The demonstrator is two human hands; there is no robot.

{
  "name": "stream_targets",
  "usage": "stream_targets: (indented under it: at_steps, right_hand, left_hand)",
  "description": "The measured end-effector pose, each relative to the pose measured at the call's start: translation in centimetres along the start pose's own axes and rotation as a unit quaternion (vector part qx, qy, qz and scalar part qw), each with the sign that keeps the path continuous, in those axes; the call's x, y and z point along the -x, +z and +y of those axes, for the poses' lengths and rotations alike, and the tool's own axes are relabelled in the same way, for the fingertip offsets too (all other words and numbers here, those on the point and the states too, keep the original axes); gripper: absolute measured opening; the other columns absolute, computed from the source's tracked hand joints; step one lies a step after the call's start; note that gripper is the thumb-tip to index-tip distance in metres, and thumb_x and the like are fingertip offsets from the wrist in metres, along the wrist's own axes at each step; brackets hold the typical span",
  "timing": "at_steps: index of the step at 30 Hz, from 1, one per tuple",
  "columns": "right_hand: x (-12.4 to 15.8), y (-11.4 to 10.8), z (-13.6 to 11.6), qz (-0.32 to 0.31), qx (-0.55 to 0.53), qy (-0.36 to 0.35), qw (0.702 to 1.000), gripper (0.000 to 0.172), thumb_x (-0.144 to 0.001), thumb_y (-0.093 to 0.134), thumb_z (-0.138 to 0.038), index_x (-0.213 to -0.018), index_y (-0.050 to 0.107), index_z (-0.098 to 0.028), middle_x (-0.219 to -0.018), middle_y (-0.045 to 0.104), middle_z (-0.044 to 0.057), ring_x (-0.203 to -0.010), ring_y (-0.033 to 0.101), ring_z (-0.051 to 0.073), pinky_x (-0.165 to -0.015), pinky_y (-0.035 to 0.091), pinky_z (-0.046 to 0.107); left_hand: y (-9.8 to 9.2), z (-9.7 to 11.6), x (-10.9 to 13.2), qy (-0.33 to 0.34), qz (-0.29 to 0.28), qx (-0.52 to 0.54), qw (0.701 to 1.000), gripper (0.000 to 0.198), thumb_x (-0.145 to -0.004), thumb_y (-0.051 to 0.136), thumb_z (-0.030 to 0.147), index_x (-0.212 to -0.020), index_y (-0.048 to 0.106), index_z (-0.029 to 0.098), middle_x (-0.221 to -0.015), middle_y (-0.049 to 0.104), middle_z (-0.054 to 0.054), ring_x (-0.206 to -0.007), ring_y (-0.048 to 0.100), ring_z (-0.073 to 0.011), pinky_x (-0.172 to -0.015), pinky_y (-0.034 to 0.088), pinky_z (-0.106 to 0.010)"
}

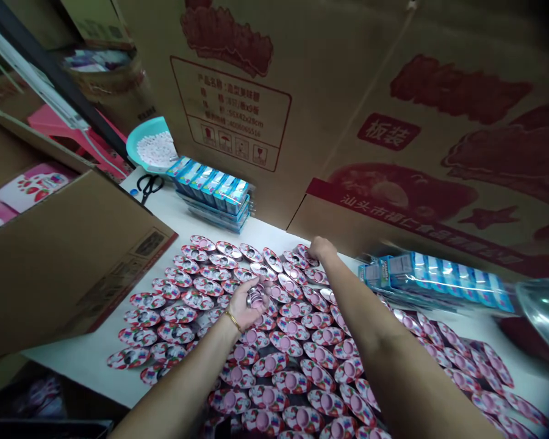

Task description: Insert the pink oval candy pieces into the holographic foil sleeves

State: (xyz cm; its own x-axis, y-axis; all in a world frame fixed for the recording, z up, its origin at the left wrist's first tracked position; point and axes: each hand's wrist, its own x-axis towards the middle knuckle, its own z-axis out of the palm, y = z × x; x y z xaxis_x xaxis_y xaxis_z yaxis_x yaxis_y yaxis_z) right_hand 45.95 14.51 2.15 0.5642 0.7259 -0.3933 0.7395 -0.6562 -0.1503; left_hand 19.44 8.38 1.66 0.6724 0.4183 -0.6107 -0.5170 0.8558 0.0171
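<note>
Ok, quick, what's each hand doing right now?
Left hand: closed, holding a small bunch of oval pink-and-silver pieces.
Right hand: curled against an oval pink piece in the far row; whether it grips cannot be told.

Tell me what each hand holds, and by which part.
The left hand holds a small stack of oval pink pieces in its curled fingers. The right hand shows nothing held; its fingertips are hidden.

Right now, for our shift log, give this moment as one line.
left hand: holding pink-and-silver packs | right hand: touching far-row packs | table: packs laid out
</note>
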Motion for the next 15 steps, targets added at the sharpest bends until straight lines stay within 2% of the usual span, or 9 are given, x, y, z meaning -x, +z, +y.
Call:
stream_targets:
  at_steps: [4,6,8,10,11,13,14,15]
  right_hand:
    - [-0.2,0.0,0.0,-0.019,0.003,-0.004,1.000,0.016,-0.047,0.070,-0.010,-0.060,0.060,-0.013,-0.063,0.059,0.006,-0.065,0.056,0.017,-0.060,0.039,0.028]
    - [1.1,-0.2,0.1,0.014,-0.016,-0.035,0.999,0.021,-0.051,0.069,-0.010,-0.071,0.064,-0.013,-0.070,0.061,0.008,-0.068,0.056,0.018,-0.062,0.040,0.028]
    - [3.5,0.0,0.0,0.076,-0.046,-0.084,0.992,0.030,-0.062,0.065,-0.014,-0.091,0.062,-0.014,-0.088,0.060,0.012,-0.080,0.056,0.020,-0.069,0.041,0.029]
    - [6.9,0.7,-0.6,0.125,-0.078,-0.145,0.978,0.030,-0.074,0.054,-0.019,-0.104,0.058,-0.016,-0.102,0.056,0.012,-0.092,0.053,0.019,-0.078,0.040,0.030]
    - [8.8,1.3,-1.1,0.127,-0.091,-0.185,0.970,0.027,-0.078,0.050,-0.021,-0.104,0.058,-0.018,-0.103,0.056,0.010,-0.095,0.052,0.018,-0.081,0.040,0.029]
    - [12.6,2.6,-2.1,0.088,-0.112,-0.294,0.945,0.019,-0.077,0.052,-0.021,-0.094,0.062,-0.022,-0.097,0.058,0.004,-0.092,0.053,0.014,-0.081,0.041,0.024]
    - [14.2,3.3,-2.7,0.055,-0.127,-0.382,0.914,0.018,-0.077,0.053,-0.021,-0.092,0.062,-0.022,-0.096,0.058,0.004,-0.091,0.054,0.014,-0.080,0.041,0.024]
    - [15.5,3.8,-3.1,0.037,-0.141,-0.437,0.888,0.017,-0.078,0.051,-0.021,-0.091,0.062,-0.022,-0.095,0.058,0.004,-0.089,0.054,0.014,-0.079,0.042,0.024]
  left_hand:
    - [1.0,0.2,0.3,0.003,0.003,0.007,1.000,0.012,-0.079,0.047,0.018,-0.081,0.057,0.013,-0.078,0.062,-0.008,-0.065,0.060,-0.0132,-0.051,0.048,-0.021]
    - [1.4,0.1,0.3,0.009,0.016,0.009,1.000,0.012,-0.079,0.047,0.019,-0.083,0.057,0.013,-0.079,0.062,-0.008,-0.069,0.061,-0.0145,-0.055,0.050,-0.024]
    - [1.6,0.1,0.3,0.016,0.020,0.014,1.000,0.013,-0.079,0.047,0.019,-0.085,0.057,0.013,-0.080,0.061,-0.009,-0.072,0.062,-0.0158,-0.059,0.051,-0.027]
    - [1.5,0.0,0.0,0.024,0.018,0.019,0.999,0.013,-0.079,0.047,0.019,-0.085,0.056,0.012,-0.080,0.061,-0.009,-0.074,0.062,-0.0168,-0.062,0.052,-0.030]
    - [1.4,0.0,-0.2,0.033,0.017,0.022,0.999,0.013,-0.079,0.046,0.018,-0.083,0.056,0.011,-0.078,0.061,-0.009,-0.073,0.062,-0.0165,-0.062,0.052,-0.029]
    - [1.2,0.0,-0.6,0.050,0.014,0.021,0.998,0.011,-0.078,0.047,0.017,-0.081,0.056,0.011,-0.070,0.061,-0.006,-0.062,0.060,-0.0133,-0.052,0.049,-0.023]
    - [1.1,0.0,-0.8,0.055,0.014,0.019,0.998,0.010,-0.078,0.047,0.017,-0.079,0.056,0.011,-0.065,0.059,-0.004,-0.054,0.058,-0.0110,-0.045,0.045,-0.020]
    - [1.0,-0.1,-0.9,0.059,0.015,0.019,0.998,0.010,-0.078,0.048,0.016,-0.078,0.056,0.011,-0.060,0.057,-0.002,-0.047,0.054,-0.0087,-0.039,0.040,-0.017]
